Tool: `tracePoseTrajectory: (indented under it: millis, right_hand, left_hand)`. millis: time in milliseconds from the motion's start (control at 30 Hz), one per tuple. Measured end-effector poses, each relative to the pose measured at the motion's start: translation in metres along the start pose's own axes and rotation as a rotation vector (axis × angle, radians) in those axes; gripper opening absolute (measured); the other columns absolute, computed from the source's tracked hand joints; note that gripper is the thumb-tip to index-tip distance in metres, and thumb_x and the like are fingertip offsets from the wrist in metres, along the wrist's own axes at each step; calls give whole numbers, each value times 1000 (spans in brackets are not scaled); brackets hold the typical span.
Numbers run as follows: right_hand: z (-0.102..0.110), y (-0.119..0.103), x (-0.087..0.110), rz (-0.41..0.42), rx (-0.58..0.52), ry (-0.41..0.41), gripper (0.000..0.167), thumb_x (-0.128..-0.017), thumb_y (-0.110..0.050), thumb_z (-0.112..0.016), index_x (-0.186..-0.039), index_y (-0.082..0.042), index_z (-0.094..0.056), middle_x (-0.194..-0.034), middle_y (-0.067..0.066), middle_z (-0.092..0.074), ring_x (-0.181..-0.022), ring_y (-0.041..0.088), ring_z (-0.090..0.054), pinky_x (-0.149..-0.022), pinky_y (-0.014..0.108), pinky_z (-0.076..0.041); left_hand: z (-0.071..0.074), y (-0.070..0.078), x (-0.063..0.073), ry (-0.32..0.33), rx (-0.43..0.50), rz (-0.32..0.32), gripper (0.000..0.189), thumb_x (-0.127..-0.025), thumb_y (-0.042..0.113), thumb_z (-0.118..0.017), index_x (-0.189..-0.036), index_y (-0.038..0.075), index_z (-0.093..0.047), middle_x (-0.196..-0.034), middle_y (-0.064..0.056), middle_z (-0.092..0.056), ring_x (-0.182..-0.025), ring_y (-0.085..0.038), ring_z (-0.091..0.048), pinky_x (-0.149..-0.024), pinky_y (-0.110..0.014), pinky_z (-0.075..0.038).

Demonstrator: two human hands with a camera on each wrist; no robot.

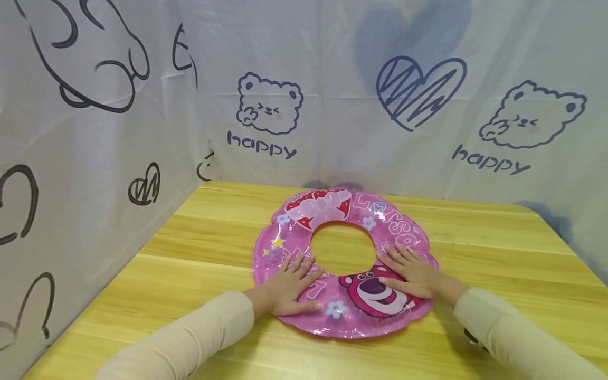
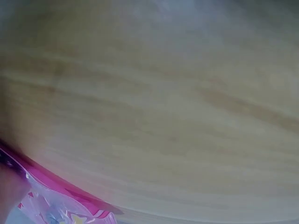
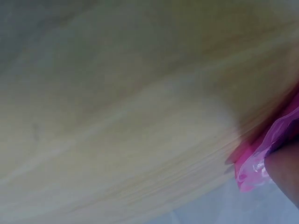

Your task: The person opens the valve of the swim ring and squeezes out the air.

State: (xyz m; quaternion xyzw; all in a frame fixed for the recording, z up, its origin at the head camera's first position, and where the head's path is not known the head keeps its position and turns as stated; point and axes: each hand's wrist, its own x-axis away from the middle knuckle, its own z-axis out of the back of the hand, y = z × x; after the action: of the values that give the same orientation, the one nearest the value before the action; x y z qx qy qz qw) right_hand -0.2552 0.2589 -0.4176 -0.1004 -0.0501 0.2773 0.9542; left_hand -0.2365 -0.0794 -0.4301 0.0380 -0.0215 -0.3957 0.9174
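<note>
A pink inflatable swim ring lies flat on the wooden table, printed with a bear face, a bow, flowers and lettering. On its near left part rests my left hand, palm down with fingers spread. My right hand lies likewise on the right part, partly over the bear print. In the left wrist view, the ring's edge shows at the lower left. The right wrist view catches another bit of the ring beside part of the right hand.
The wooden table extends on both sides of the ring. White cloth with drawn bears, hearts and writing hangs along the back, and a similar sheet hangs on the left.
</note>
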Motion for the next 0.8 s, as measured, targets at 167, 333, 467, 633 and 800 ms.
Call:
tracePoseTrajectory:
  millis: [167,333,467,633,800]
  right_hand:
    - [6,2,-3,-36,-93,-55,68,-92,-52,-43,-145,-11,-30,-153,22,-17,-139,48,-8,-110,65,-9]
    - [11,3,-8,-93,-229,-95,62,-96,-50,-35,-145,-13,-30,-154,21,-13,-140,47,-2,-107,69,-4]
    - [13,3,-12,-82,-282,-52,53,-99,-43,-33,-140,-10,-40,-151,24,-21,-138,49,-7,-106,69,-8]
    - [14,0,-12,8,-121,67,52,-91,-43,-53,-128,-7,-56,-142,27,-38,-132,52,-27,-103,67,-24]
    - [16,-3,-11,55,61,172,57,-84,-47,-62,-125,-8,-59,-139,26,-43,-128,50,-35,-101,66,-30]
  left_hand:
    - [3,-1,-1,-32,28,10,75,-91,61,-36,-149,17,-20,-155,-18,-9,-142,-41,-7,-115,-56,-6]
    - [5,-1,-2,-49,54,31,73,-91,57,-41,-149,18,-21,-156,-17,-9,-143,-40,-5,-116,-55,-5]
    - [7,0,-2,-54,67,41,75,-90,57,-44,-149,18,-21,-156,-17,-9,-143,-39,-5,-115,-56,-5]
    - [7,2,-2,-48,22,49,79,-87,61,-45,-149,18,-21,-156,-16,-11,-142,-40,-8,-116,-55,-7]
    - [10,3,-4,-43,10,69,85,-81,67,-50,-148,20,-26,-155,-15,-15,-142,-41,-13,-116,-52,-11]
